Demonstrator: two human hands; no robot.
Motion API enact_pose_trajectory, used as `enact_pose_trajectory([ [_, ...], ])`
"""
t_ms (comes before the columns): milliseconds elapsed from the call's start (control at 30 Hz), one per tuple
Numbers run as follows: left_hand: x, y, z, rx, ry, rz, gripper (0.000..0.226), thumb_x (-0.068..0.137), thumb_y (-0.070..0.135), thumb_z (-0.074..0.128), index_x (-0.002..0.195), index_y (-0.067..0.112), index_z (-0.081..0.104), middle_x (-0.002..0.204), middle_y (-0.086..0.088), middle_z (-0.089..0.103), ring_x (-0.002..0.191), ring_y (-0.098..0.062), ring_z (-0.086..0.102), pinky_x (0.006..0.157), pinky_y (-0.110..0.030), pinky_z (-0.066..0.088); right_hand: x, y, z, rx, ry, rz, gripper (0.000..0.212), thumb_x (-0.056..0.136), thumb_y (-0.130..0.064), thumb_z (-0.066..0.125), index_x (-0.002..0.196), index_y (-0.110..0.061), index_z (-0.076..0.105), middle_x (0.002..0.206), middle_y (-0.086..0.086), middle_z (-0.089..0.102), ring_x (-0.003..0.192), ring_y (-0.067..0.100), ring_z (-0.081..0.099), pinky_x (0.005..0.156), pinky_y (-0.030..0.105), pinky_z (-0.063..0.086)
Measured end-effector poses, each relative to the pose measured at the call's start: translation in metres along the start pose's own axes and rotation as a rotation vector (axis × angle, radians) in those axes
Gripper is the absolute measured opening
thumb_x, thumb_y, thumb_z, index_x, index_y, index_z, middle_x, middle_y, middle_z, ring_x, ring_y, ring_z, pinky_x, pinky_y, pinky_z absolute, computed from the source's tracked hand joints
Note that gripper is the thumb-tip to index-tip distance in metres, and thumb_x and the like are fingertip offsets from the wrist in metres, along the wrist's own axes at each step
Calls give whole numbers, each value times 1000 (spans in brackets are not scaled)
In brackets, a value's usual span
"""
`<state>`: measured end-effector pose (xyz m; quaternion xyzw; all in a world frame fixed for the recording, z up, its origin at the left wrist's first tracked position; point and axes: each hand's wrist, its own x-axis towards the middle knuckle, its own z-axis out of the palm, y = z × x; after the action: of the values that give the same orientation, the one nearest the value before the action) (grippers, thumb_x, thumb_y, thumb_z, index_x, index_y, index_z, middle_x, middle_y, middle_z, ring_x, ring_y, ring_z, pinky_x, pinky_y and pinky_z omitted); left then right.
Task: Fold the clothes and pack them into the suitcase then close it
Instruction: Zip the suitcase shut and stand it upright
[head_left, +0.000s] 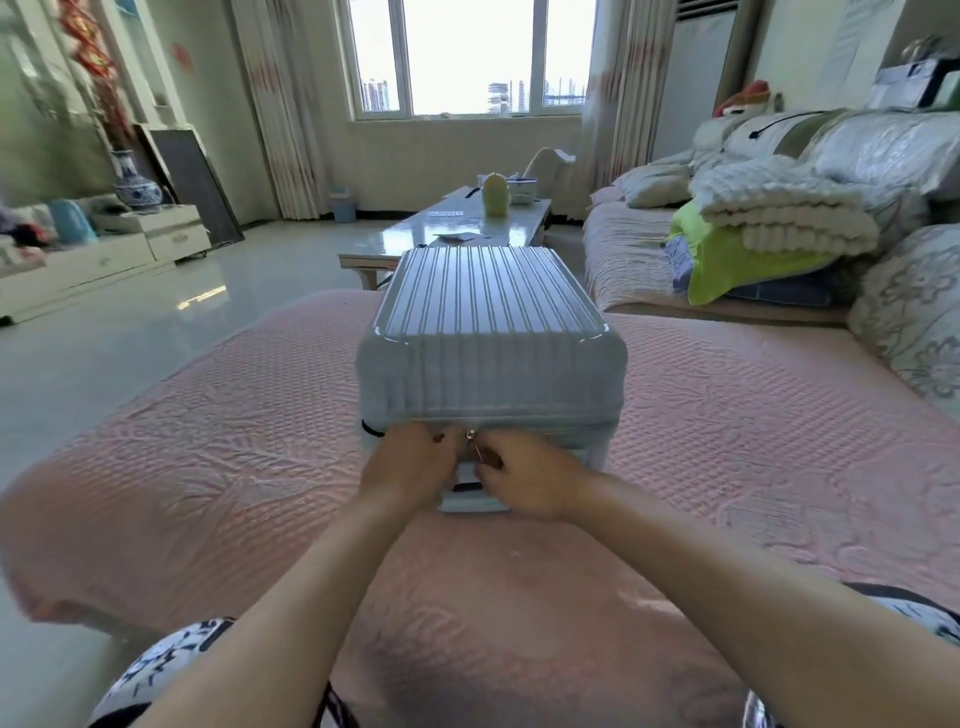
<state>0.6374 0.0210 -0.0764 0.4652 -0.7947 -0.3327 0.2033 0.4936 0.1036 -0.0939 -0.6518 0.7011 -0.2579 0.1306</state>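
Note:
A pale grey-blue ribbed hard-shell suitcase lies flat and closed on a pink quilted cover. Both of my hands are at its near side, where the zip line runs. My left hand has its fingers curled against the suitcase edge by the zip. My right hand pinches a small metal zip pull between the two hands. No clothes show near the suitcase; its inside is hidden.
A sofa at the right carries a folded white blanket and a green cloth. A glossy coffee table stands beyond the suitcase. A white TV cabinet lines the left wall across a shiny floor.

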Motion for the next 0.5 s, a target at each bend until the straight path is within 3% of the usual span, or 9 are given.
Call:
enact_pose_trajectory([
  [67, -1, 3, -2, -301, -39, -114, 38, 90, 45, 63, 79, 11, 74, 64, -2, 73, 57, -18, 70, 55, -32, 59, -5, 0, -1, -76, -58, -42, 33, 88, -19, 60, 121, -18, 60, 106, 1, 70, 94, 20, 63, 81, 33, 51],
  [133, 0, 7, -1, -400, -61, -172, 36, 87, 40, 71, 83, 5, 75, 67, -7, 74, 54, -20, 70, 45, -24, 51, -5, 0, 0, -111, -71, -90, 31, 85, -19, 60, 116, -17, 60, 102, 1, 68, 92, 22, 63, 79, 38, 52],
  [233, 6, 8, 1, -435, -117, -157, 31, 92, 31, 68, 94, 0, 74, 75, -10, 75, 55, -22, 68, 49, -26, 54, 1, 6, 0, -124, 122, -155, 23, 82, -15, 56, 101, -19, 67, 99, 3, 66, 92, 26, 63, 73, 39, 51],
  [300, 9, 5, -1, -283, -135, -42, 24, 95, 24, 62, 94, 4, 74, 75, -6, 75, 56, -21, 67, 56, -29, 58, 4, 15, -2, -240, 288, -190, 20, 78, -24, 64, 95, -17, 70, 95, 3, 60, 89, 25, 61, 68, 37, 51],
  [367, 10, 2, -6, -30, -99, 90, 25, 98, 22, 55, 85, 10, 74, 72, 1, 74, 55, -17, 67, 55, -25, 56, 4, 23, 1, -434, 344, -249, 30, 69, -34, 74, 93, -16, 68, 93, 3, 59, 87, 26, 61, 68, 37, 51],
  [500, 15, -21, -35, 268, 22, 76, 32, 95, 30, 54, 68, 20, 70, 70, 3, 72, 61, -19, 67, 68, -36, 59, 8, 25, 18, -769, 373, -387, 30, 63, -21, 80, 89, -13, 67, 88, 6, 62, 81, 26, 60, 71, 36, 48],
])
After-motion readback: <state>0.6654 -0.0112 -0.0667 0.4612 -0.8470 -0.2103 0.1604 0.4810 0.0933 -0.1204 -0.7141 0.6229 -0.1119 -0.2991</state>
